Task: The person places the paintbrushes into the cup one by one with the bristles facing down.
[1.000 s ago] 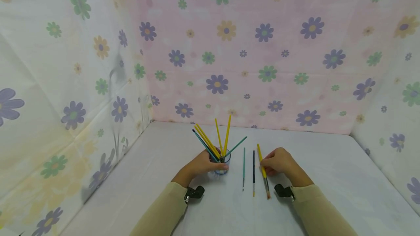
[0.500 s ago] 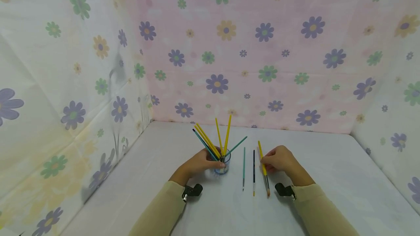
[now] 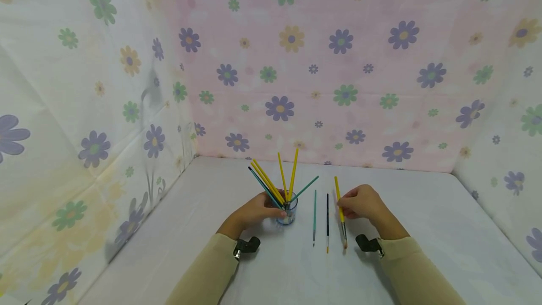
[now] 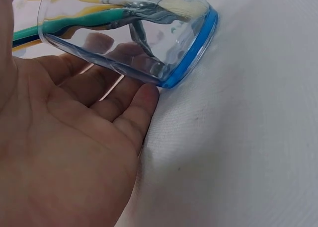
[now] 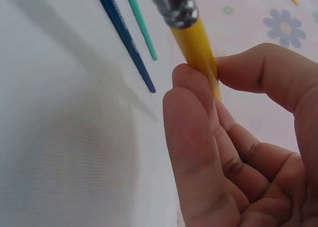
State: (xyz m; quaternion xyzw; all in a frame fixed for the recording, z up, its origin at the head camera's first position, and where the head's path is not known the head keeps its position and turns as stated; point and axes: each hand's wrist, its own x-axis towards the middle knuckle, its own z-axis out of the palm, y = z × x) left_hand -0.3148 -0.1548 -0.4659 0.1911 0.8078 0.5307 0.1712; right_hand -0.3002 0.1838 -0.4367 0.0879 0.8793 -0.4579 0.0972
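Observation:
My right hand (image 3: pixel 362 205) pinches a yellow-handled paintbrush (image 3: pixel 338 191) between thumb and fingers. Its bristles point down toward me, and in the right wrist view the yellow handle (image 5: pixel 196 48) and metal collar stand above the white table. My left hand (image 3: pixel 254 213) is round a clear cup (image 3: pixel 289 215), thumb in front and fingers behind. The left wrist view shows the cup's blue base ring (image 4: pixel 191 50) down at the table. Several brushes lean inside it, including a pale-bristled one (image 4: pixel 184 8), a teal-handled one (image 3: pixel 306 187) and yellow-handled ones (image 3: pixel 294 173).
Between the cup and my right hand, a teal paintbrush (image 3: pixel 314 218) and a dark blue paintbrush (image 3: pixel 328 220) lie side by side on the white-covered table (image 3: pixel 292 272). Flower-patterned cloth walls (image 3: pixel 313 98) enclose the table at the back and both sides.
My right hand has raised the yellow paintbrush slightly from beside the dark blue one; its handle end sits farther back. My left hand has stayed at the cup, its thumb shifting slightly left.

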